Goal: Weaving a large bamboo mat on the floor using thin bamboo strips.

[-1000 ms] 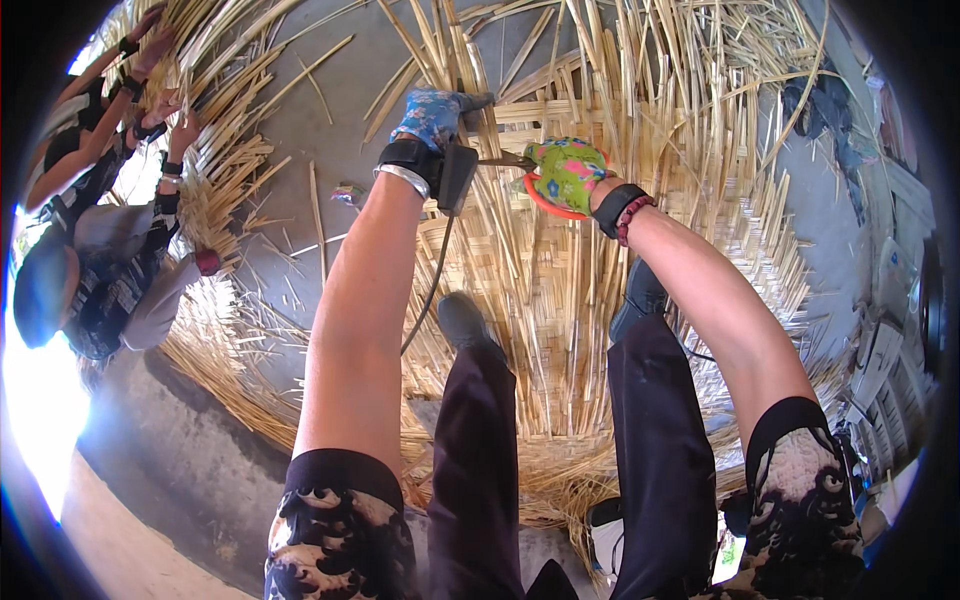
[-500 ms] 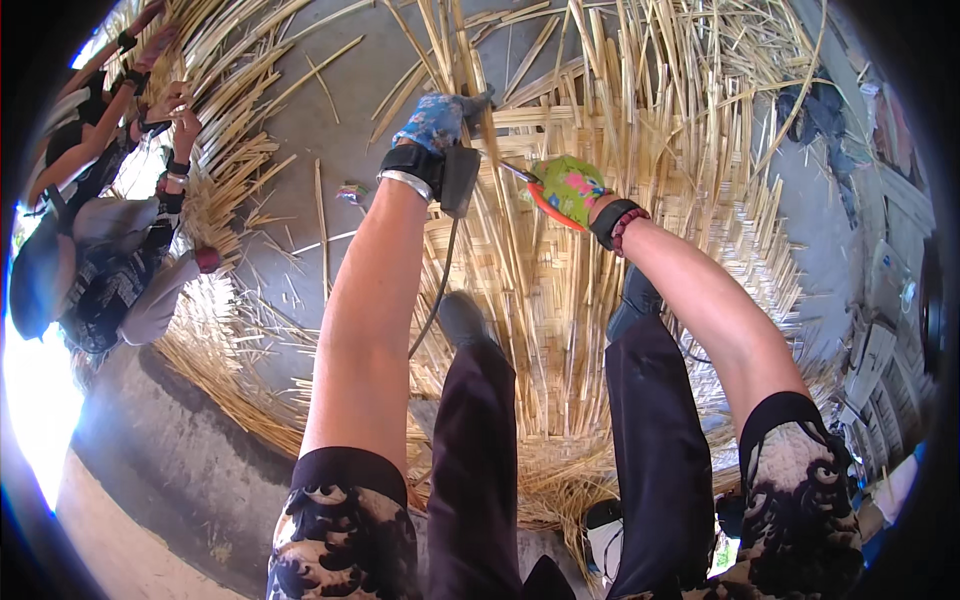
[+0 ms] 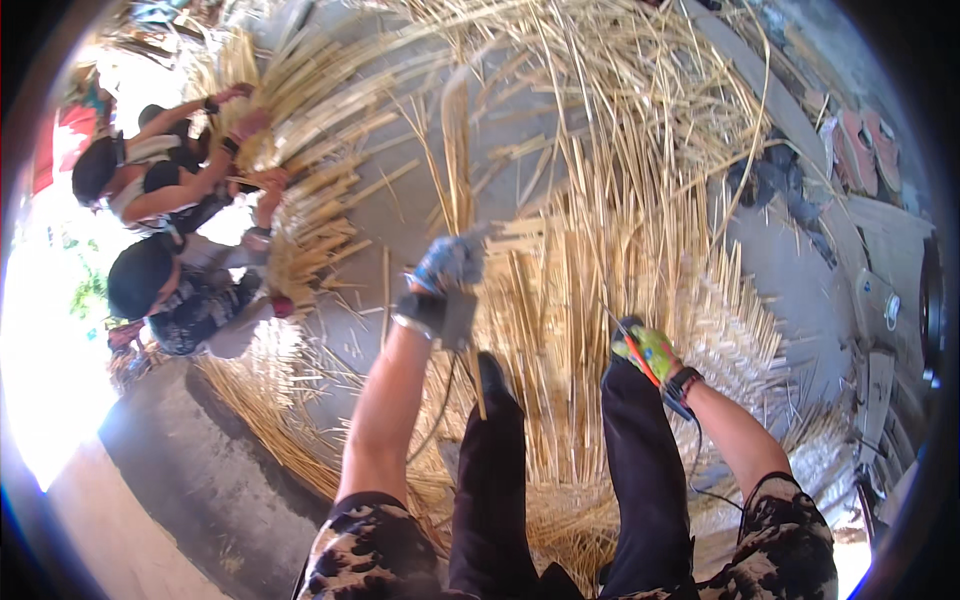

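Observation:
My left hand point(image 3: 450, 262), in a blue patterned glove, is closed round a bundle of split reed strips point(image 3: 457, 165). The strips rise above the fist and are smeared by motion; a lower end shows by my left knee. My right hand point(image 3: 648, 352), in a green flowered glove, rests over my right knee, closed on an orange-handled tool point(image 3: 640, 360) with a thin metal tip. What kind of tool it is cannot be made out. Between my legs and beyond lies a woven reed mat point(image 3: 550, 400), with long loose strips spreading from its far side.
At the left, co-workers point(image 3: 180, 290) bend over another fan of reed strips point(image 3: 320, 200). A low concrete ledge point(image 3: 200, 470) curves at the lower left. Dark cloth point(image 3: 785, 190) and pink shoes point(image 3: 855, 150) lie at the right, near wooden boards point(image 3: 875, 390).
My hands have drawn apart: the right went down and right with the tool, away from the strips. My left hand keeps the bundle. The view has shifted, showing more of the co-workers.

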Tool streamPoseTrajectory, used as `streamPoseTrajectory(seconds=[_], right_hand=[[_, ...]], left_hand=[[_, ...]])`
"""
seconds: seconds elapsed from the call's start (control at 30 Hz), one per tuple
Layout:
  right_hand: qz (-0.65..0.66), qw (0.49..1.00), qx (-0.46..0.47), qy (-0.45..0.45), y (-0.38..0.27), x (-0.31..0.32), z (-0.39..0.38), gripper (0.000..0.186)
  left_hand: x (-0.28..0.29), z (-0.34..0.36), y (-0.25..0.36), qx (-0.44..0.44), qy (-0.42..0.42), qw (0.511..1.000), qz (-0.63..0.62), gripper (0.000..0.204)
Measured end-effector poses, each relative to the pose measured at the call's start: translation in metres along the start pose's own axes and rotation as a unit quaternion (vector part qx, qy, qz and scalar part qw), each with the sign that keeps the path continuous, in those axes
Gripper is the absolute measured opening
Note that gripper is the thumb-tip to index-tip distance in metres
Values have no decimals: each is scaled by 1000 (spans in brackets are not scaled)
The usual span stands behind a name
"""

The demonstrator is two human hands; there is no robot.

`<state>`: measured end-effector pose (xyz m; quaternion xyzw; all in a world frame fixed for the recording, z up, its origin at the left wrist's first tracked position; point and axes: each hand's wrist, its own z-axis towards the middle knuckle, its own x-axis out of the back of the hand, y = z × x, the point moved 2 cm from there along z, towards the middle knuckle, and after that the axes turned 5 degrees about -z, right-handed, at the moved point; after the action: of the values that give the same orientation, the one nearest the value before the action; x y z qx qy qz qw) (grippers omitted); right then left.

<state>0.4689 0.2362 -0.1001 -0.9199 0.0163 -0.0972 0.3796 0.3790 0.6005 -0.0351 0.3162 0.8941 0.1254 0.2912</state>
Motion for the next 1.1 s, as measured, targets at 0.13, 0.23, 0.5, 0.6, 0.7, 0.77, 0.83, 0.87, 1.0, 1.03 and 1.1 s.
streamPoseTrajectory(seconds=[0.13, 0.23, 0.5, 0.6, 0.7, 0.77, 0.83, 0.87, 1.0, 1.03, 1.1], right_hand=[[508, 828, -236, 19, 18, 40, -40, 21], [512, 840, -179, 10, -28, 58, -44, 22], [514, 838, -183, -10, -113, 101, -91, 19], [576, 785, -193, -124, -124, 75, -77, 24], [540, 807, -221, -95, -157, 54, -78, 29], [539, 816, -189, -91, -183, 34, -52, 31], [552, 813, -169, -76, -213, 23, -31, 36], [560, 807, -174, -70, -237, 22, -20, 38], [638, 762, -94, -59, -223, 33, 58, 41], [664, 723, -150, -116, -308, -14, 45, 43], [582, 771, 195, -172, -413, -20, 7, 40]], left_hand=[[-97, -34, -18, 45, 48, 989, -129, 31], [-133, -62, -52, 53, 121, 979, -158, 33], [-148, -120, -28, 53, 165, 984, -39, 24], [-110, -162, -30, -197, 121, 949, 213, 21], [-119, -225, -16, 19, 252, 927, 278, 21], [-107, -282, -22, -73, 293, 889, 344, 29], [-94, -329, -38, -50, 321, 860, 392, 29], [-94, -355, -41, -23, 326, 856, 400, 31], [-101, -421, -77, -42, 294, 804, 515, 23], [-74, -467, -107, -41, 308, 766, 563, 22], [-18, -529, -196, -47, 292, 836, 462, 33]])
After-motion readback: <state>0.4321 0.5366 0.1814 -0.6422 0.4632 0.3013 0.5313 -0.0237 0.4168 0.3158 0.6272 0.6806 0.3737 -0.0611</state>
